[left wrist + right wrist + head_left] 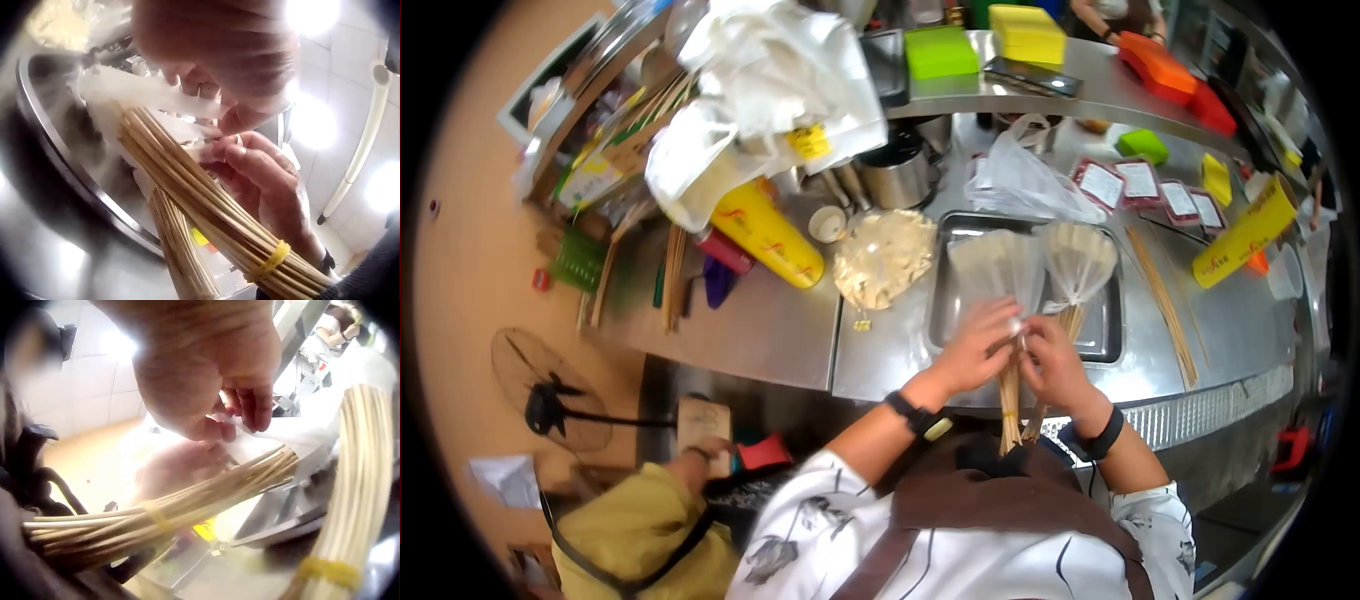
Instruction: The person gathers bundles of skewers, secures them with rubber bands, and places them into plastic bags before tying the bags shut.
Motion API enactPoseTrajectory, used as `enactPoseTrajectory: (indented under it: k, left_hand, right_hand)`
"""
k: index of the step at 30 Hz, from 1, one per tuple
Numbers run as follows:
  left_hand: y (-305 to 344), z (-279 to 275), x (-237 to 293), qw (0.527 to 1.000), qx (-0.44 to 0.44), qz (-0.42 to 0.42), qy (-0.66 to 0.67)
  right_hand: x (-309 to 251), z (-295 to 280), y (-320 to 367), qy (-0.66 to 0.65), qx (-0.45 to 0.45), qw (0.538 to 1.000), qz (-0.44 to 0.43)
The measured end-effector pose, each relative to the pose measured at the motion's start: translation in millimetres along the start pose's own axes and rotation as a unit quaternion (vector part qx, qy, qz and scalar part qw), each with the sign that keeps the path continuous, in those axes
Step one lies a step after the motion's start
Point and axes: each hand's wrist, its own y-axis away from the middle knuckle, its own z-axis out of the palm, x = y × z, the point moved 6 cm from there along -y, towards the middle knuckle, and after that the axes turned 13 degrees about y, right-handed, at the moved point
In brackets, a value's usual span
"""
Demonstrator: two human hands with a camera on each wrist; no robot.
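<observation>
A clear plastic bag (998, 262) covers the upper end of a bundle of bamboo skewers (187, 175), bound lower down with a yellow rubber band (276, 257). My left hand (978, 345) pinches the bag's gathered edge beside the sticks. Close against it, my right hand (1052, 362) pinches the same plastic between thumb and fingers (262, 406). The bundle slants down toward my apron. To its right, a second bagged skewer bundle (1080, 262) leans in the metal tray (1120, 325), with its own yellow band (331, 572) in the right wrist view.
Loose skewers (1165, 305) lie right of the tray. A bag of pale food pieces (887, 255) sits left of it. Yellow cylinders (770, 235) stand on both sides, and labelled packs (1140, 183) lie behind. Another person's arm (690, 465) is at lower left.
</observation>
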Motion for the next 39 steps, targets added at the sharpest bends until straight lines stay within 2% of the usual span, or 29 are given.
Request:
enactPoseTrajectory:
  k: [2, 6, 7, 12, 14, 15, 16, 18, 19, 20, 22, 23, 24, 26, 27, 28, 30, 33, 34, 36, 38, 39]
  left_hand:
    - [-5.3, 5.0, -10.0, 1.0, 0.011, -0.026, -0.009]
    - [-11.0, -3.4, -9.7, 0.995, 0.039, -0.085, -0.033]
    - [-14.6, -4.8, -2.0, 0.994, 0.05, -0.07, -0.067]
    - [-20.4, 7.0, -21.4, 0.99, 0.042, -0.028, -0.132]
    - [-24.9, 8.1, -31.5, 0.998, 0.018, -0.04, -0.038]
    - [-28.5, 7.7, -34.9, 0.995, 0.032, -0.085, -0.041]
    - [-31.1, 7.5, -42.5, 0.995, 0.029, -0.084, -0.038]
    - [-33.5, 11.0, -56.2, 0.987, -0.06, -0.077, -0.129]
    - [-32.0, 4.9, -60.0, 0.988, -0.008, -0.144, 0.049]
    - [-30.0, 5.2, -60.0, 0.988, -0.016, -0.144, 0.052]
    - [-24.4, 5.8, -74.5, 0.933, 0.039, -0.27, 0.236]
    - [-22.1, 7.7, -78.5, 0.91, 0.052, -0.29, 0.291]
    - [-19.8, 9.3, -79.7, 0.91, 0.043, -0.291, 0.293]
    - [-19.0, 7.4, -77.2, 0.925, 0.014, -0.279, 0.258]
    - [-22.7, 5.4, -70.4, 0.937, 0.01, -0.252, 0.24]
    - [-23.5, 3.0, -65.0, 0.943, -0.003, -0.247, 0.225]
    - [-24.1, 4.0, -64.7, 0.963, 0.018, -0.184, 0.196]
    - [-11.1, 2.1, -79.6, 0.947, 0.071, -0.263, 0.167]
    - [-9.4, -0.2, -76.4, 0.93, 0.083, -0.306, 0.188]
    - [-12.4, -5.2, -66.3, 0.903, 0.146, -0.321, 0.247]
    - [-9.5, -6.3, -74.1, 0.866, 0.164, -0.348, 0.319]
    - [-8.5, -6.1, -77.0, 0.856, 0.169, -0.36, 0.329]
  right_hand:
    - [6.3, 1.6, -10.6, -0.002, 0.026, 1.0, 0.017]
    - [8.6, 0.4, -14.9, 0.029, -0.022, 0.999, 0.01]
    - [2.1, -2.6, -16.1, 0.001, -0.015, 1.0, 0.0]
    - [-12.3, 0.6, -30.0, 0.04, -0.016, 0.998, -0.055]
    - [-9.6, -5.9, -39.1, 0.048, 0.018, 0.998, -0.025]
    - [-1.3, -7.7, -43.8, 0.022, 0.006, 0.999, 0.043]
    - [4.9, -8.5, -49.6, 0.024, 0.007, 0.999, 0.047]
    - [12.0, -10.6, -56.8, 0.069, 0.061, 0.996, -0.013]
    - [24.4, 0.6, -54.7, 0.035, -0.009, 0.999, 0.007]
    - [32.4, 5.7, -53.8, 0.036, -0.006, 0.999, 0.014]
    - [42.7, 14.9, -56.2, -0.01, -0.042, 0.999, -0.007]
    - [39.5, 10.7, -59.2, -0.014, -0.009, 1.0, -0.017]
    - [40.8, 8.2, -61.2, -0.011, -0.005, 1.0, -0.009]
    - [35.1, 2.7, -63.4, 0.021, -0.012, 0.996, -0.09]
    - [35.7, 3.1, -64.5, 0.041, 0.016, 0.993, -0.11]
    - [38.7, 2.5, -65.4, 0.047, 0.02, 0.994, -0.097]
    - [37.8, 1.5, -65.6, 0.086, 0.021, 0.989, -0.115]
    - [45.5, 8.3, -61.6, 0.101, 0.046, 0.99, -0.089]
    - [46.8, 7.4, -59.9, 0.095, 0.057, 0.99, -0.082]
    - [52.1, 7.6, -53.3, 0.095, 0.08, 0.991, -0.053]
    - [55.2, 7.7, -43.0, 0.048, 0.104, 0.993, -0.031]
    - [53.5, 11.2, -36.4, 0.052, 0.067, 0.996, -0.028]
